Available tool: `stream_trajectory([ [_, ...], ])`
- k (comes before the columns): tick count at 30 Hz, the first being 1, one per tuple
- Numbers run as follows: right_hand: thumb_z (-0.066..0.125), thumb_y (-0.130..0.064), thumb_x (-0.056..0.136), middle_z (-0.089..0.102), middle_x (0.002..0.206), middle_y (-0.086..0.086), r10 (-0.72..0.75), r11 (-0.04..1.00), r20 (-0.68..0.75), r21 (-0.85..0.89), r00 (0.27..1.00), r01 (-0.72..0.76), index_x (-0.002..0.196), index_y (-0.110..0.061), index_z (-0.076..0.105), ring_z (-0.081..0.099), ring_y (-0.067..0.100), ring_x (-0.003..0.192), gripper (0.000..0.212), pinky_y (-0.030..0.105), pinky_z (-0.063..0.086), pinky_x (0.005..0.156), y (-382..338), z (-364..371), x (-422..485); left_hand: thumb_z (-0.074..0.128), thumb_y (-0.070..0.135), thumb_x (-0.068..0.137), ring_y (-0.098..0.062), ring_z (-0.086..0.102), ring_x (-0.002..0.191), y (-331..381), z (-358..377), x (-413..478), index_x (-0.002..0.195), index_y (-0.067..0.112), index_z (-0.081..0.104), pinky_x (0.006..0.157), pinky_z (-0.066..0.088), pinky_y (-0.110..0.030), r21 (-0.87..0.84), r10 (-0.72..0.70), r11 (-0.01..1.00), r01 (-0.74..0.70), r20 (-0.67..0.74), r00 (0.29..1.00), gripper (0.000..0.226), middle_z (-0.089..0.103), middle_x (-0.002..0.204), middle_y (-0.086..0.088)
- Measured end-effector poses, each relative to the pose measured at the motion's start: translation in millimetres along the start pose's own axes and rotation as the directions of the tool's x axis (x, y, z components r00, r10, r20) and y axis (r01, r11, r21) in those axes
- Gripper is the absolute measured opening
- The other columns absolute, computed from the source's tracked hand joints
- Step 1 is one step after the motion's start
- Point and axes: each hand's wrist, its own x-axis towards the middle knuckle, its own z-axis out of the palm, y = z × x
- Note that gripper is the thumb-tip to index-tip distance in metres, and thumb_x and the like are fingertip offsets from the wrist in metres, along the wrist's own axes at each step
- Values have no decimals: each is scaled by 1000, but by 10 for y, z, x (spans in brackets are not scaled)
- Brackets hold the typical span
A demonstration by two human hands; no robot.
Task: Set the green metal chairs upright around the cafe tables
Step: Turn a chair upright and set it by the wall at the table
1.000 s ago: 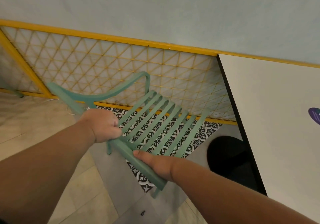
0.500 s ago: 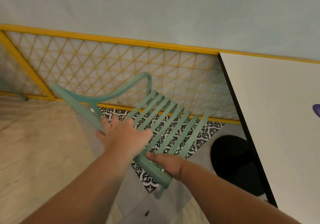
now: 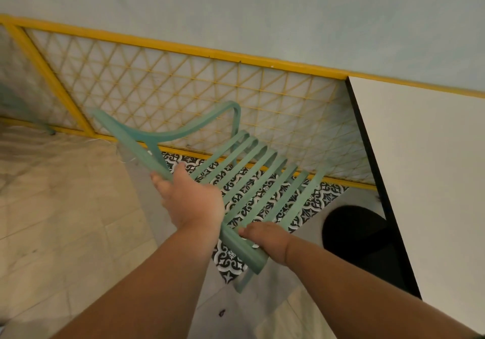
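Two bare forearms reach down and forward. The right hand [image 3: 265, 239] grasps the near end bar of a green metal chair [image 3: 252, 170], thumb on top. The left hand [image 3: 191, 202] lies just beyond it, fingers closed over the side rail where the curved armrest joins. The chair sits tilted between and beyond both hands, slats running away from the camera, above patterned tile [image 3: 231, 260]. It is just left of a white cafe table [image 3: 420, 168] and its black base [image 3: 359, 233], in front of a yellow lattice fence [image 3: 183, 89]. Whether its legs touch the floor cannot be told.
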Motion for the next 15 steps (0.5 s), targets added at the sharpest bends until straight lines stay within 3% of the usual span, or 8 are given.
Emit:
stream_trajectory([
  [2, 40, -26, 107, 52, 140, 23, 84, 996, -21, -4, 996, -84, 160, -24, 33, 49, 39, 130, 54, 46, 34, 109, 114, -113, 90, 60, 5, 93, -37, 42, 140, -9, -9, -10, 159, 29, 30, 103, 46, -48, -57, -33, 998, 32, -17, 999, 77, 2, 171, -9],
  [4, 21, -46, 107, 50, 142, 22, 72, 993, -92, -90, 993, -81, 161, -27, 30, 47, 38, 135, 58, 50, 27, 116, 223, -185, 183, 60, 4, 92, -38, 51, 133, 6, -5, 4, 159, 28, 31, 102, 47, -48, -41, -47, 998, 48, 8, 999, 77, 1, 171, -10],
  [5, 8, -68, 97, 52, 142, 21, 53, 993, -94, -98, 994, -62, 158, -27, 35, 47, 36, 135, 78, 49, 26, 117, 186, -230, 149, 60, 4, 91, -36, 57, 126, 10, -3, 18, 157, 28, 36, 102, 48, -47, -28, -53, 998, 53, 22, 998, 74, 1, 171, -9],
  [6, 5, -86, 86, 55, 140, 19, 27, 984, -17, -174, 999, -30, 153, -23, 45, 48, 36, 133, 100, 45, 29, 116, 177, -265, 140, 61, 5, 91, -35, 61, 118, 10, 2, 32, 154, 30, 43, 101, 49, -46, -14, -55, 998, 56, 36, 998, 70, 1, 170, -9],
  [7, 17, -94, 79, 59, 136, 17, -11, 961, 29, -275, 1000, 19, 143, -18, 56, 51, 37, 131, 107, 42, 35, 112, 171, -311, 147, 62, 6, 90, -33, 63, 111, 8, 3, 38, 150, 32, 49, 99, 50, -45, 1, -49, 999, 49, 46, 998, 66, 1, 169, -8],
  [9, 42, -97, 71, 60, 137, 14, -96, 934, 22, -345, 995, 98, 134, -14, 63, 52, 34, 132, 106, 42, 40, 111, 122, -461, 164, 62, 6, 90, -31, 63, 101, -7, 11, 60, 143, 34, 56, 95, 52, -43, 31, -25, 999, 24, 52, 998, 60, 2, 167, -10],
  [12, 30, -112, 44, 35, 163, 10, -164, 889, -35, -439, 986, 132, 154, -24, 45, 30, 29, 152, 141, 51, 24, 123, 31, -747, 172, 61, 6, 91, -28, 60, 93, -36, 11, 82, 139, 31, 61, 91, 51, -40, 56, -3, 998, -1, 67, 998, 54, 4, 165, -11],
  [15, 30, -109, 51, 29, 167, 7, -105, 826, -24, -558, 994, 73, 158, -22, 39, 19, 26, 156, 138, 52, 17, 124, -31, -934, 235, 61, 5, 91, -27, 57, 90, -55, 8, 90, 134, 31, 64, 85, 47, -37, 68, 16, 997, -21, 76, 997, 50, 3, 165, -11],
])
